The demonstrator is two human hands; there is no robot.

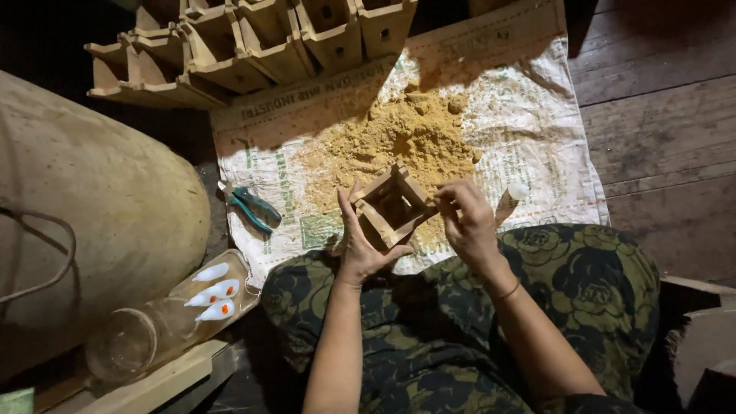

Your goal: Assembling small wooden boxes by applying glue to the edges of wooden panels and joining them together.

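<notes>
A small square wooden box frame (395,205), open at the top, is held over my lap. My left hand (358,244) grips its left side with fingers spread along the wall. My right hand (468,222) pinches its right corner and also holds a small white glue bottle (510,199) that sticks out to the right. Just beyond the box lies a heap of yellow sawdust (402,138) on a white woven sack (537,123) spread on the floor.
Green-handled pliers (255,207) lie on the sack's left edge. Stacked wooden box frames (253,46) stand at the back. A clear tray with small white tubes (215,293), a glass jar (134,341) and a large tan sack (84,207) are at left. Plank floor (659,115) at right.
</notes>
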